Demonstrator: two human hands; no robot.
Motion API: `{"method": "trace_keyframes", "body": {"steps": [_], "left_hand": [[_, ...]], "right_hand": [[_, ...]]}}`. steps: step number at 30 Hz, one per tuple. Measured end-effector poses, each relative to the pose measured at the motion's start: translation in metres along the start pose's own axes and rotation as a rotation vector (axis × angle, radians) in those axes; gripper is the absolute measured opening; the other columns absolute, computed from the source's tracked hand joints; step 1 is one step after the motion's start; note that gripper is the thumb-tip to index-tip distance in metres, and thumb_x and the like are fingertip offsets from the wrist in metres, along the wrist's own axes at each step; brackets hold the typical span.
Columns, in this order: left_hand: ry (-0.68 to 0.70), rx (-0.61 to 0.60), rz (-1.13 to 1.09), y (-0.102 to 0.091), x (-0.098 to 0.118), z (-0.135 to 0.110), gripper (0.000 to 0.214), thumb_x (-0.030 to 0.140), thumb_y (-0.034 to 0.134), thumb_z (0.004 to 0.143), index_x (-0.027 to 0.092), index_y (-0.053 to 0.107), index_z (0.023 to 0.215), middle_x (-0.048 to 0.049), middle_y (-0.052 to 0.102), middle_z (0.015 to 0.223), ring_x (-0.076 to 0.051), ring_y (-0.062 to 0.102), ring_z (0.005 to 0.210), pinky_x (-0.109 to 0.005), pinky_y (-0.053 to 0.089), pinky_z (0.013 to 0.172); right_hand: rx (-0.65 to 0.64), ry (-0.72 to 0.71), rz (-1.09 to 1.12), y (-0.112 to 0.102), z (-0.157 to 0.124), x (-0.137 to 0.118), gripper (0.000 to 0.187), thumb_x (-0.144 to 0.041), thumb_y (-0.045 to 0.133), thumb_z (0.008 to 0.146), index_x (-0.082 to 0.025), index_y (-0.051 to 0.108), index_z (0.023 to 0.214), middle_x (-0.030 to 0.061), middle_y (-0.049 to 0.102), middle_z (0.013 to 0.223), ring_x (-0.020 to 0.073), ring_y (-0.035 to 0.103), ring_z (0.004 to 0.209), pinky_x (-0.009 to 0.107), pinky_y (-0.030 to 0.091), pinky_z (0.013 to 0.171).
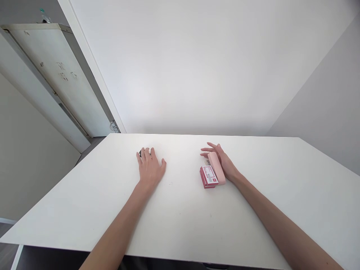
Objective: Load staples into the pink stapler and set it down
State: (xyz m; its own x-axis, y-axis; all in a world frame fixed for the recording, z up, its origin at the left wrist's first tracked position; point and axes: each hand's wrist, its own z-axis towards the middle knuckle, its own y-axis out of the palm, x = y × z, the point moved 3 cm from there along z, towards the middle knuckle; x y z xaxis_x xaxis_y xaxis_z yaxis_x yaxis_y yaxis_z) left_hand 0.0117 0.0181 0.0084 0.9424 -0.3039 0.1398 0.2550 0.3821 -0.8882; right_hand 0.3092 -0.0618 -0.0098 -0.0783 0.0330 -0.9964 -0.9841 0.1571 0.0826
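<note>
My left hand [149,167] lies palm down on the white table, thumb spread out to the side. Its fingers reach over a small dark object [140,153], mostly covered, so its kind is unclear. On the right, my right hand [224,160] rests on its edge along the far right side of a pink oblong case [216,168], fingers stretched out loosely to the left behind it. Against the left side of the case stands a short stack of red and white small boxes [209,176]. Just behind the stack, a little item with dark print [207,162] is partly hidden.
The white table [180,221] ends at a white wall [191,67] at the back, with a grey wall [332,97] to the right. Beyond the table's left edge stand a worn white cabinet or door [59,75] and a clear bottle [45,17] on top.
</note>
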Motion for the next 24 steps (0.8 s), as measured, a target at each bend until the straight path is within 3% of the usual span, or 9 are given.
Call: {"method": "trace_keyframes", "body": {"steps": [5,10,14,16,19,24], "left_hand": [[-0.037,-0.069,0.006,0.005,-0.005,-0.001,0.068,0.041,0.043,0.099,-0.001,0.048,0.152,-0.0295,0.056,0.154,-0.044,0.031,0.161,-0.063,0.020,0.133],[-0.121,-0.059,0.075,0.005,-0.006,-0.005,0.076,0.045,0.043,0.099,-0.004,0.042,0.157,-0.0323,0.052,0.157,-0.053,0.027,0.160,-0.077,0.016,0.127],[-0.151,-0.069,0.100,0.003,-0.007,-0.006,0.081,0.046,0.046,0.099,-0.008,0.037,0.159,-0.0356,0.040,0.165,-0.061,0.017,0.159,-0.081,0.011,0.125],[-0.093,-0.055,0.057,0.001,-0.004,-0.005,0.079,0.042,0.048,0.100,-0.007,0.036,0.160,-0.0349,0.034,0.169,-0.059,0.011,0.161,-0.079,0.010,0.127],[0.096,-0.060,-0.125,-0.004,0.011,-0.007,0.070,0.038,0.050,0.101,0.004,0.039,0.161,-0.0263,0.033,0.173,-0.048,0.008,0.166,-0.072,0.017,0.131],[0.373,-0.232,-0.533,-0.016,0.059,-0.029,0.055,0.049,0.046,0.107,0.021,0.046,0.155,-0.0131,0.045,0.169,-0.031,0.029,0.164,-0.057,0.032,0.133]], "right_hand": [[0.015,0.015,0.005,0.002,-0.002,-0.001,0.071,-0.083,0.038,0.099,-0.039,0.051,0.154,0.0016,0.064,0.154,0.0322,0.062,0.140,0.048,0.056,0.109],[0.024,0.012,-0.006,0.001,-0.001,0.002,0.072,-0.083,0.039,0.099,-0.039,0.051,0.154,0.0017,0.064,0.154,0.0319,0.062,0.141,0.044,0.060,0.102],[0.022,0.010,-0.016,0.001,-0.001,0.003,0.070,-0.083,0.040,0.099,-0.039,0.054,0.151,0.0015,0.065,0.152,0.0321,0.062,0.140,0.046,0.058,0.108],[0.020,0.012,-0.017,0.001,-0.001,0.004,0.068,-0.082,0.040,0.099,-0.039,0.055,0.150,0.0015,0.066,0.151,0.0322,0.063,0.140,0.048,0.055,0.112],[0.014,0.002,-0.027,0.001,0.000,0.004,0.067,-0.082,0.040,0.099,-0.040,0.057,0.148,0.0017,0.067,0.150,0.0330,0.063,0.139,0.050,0.052,0.114],[0.021,-0.014,-0.037,0.001,0.000,0.004,0.067,-0.082,0.041,0.099,-0.038,0.060,0.146,0.0028,0.068,0.148,0.0339,0.064,0.137,0.052,0.051,0.116]]}}
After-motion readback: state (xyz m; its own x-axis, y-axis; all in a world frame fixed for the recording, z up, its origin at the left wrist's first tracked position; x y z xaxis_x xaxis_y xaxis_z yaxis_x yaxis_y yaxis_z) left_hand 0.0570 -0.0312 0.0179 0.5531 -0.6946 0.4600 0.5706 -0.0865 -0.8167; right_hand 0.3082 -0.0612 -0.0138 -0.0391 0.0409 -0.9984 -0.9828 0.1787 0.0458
